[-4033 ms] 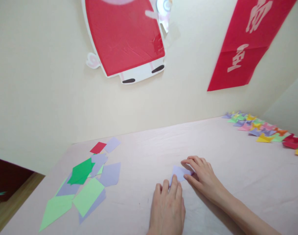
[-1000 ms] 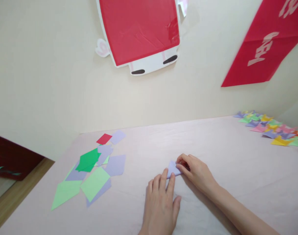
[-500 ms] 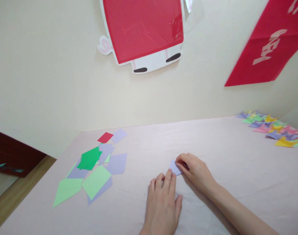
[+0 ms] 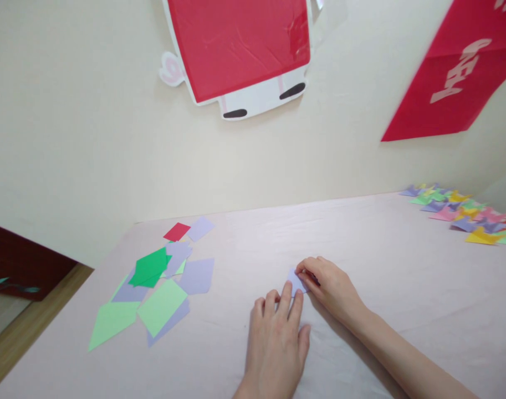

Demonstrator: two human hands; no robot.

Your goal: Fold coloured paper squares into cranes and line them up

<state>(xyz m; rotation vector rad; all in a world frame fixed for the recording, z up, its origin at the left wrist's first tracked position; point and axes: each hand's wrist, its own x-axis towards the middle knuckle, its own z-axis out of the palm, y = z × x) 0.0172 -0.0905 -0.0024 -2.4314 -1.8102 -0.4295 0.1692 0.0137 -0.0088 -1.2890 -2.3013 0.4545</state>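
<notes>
A small piece of lavender paper [image 4: 295,281] lies on the pale cloth between my two hands, partly covered by fingers. My left hand [image 4: 275,338] rests palm down with its fingers apart, and its fingertips press on the near edge of the paper. My right hand [image 4: 330,285] pinches the far right corner of the same paper between thumb and forefinger. The fold of the paper under the fingers is hidden.
Loose green, lavender and red paper squares [image 4: 163,307] lie scattered on the left of the pale cloth [image 4: 244,238]. Several folded paper pieces [image 4: 469,213] in mixed colours stand in rows at the far right. A wall [image 4: 111,138] with red decorations [image 4: 244,44] rises behind.
My left index and middle fingers have spread slightly apart on the paper. My right hand keeps its pinch almost in place. The view has tilted a little.
</notes>
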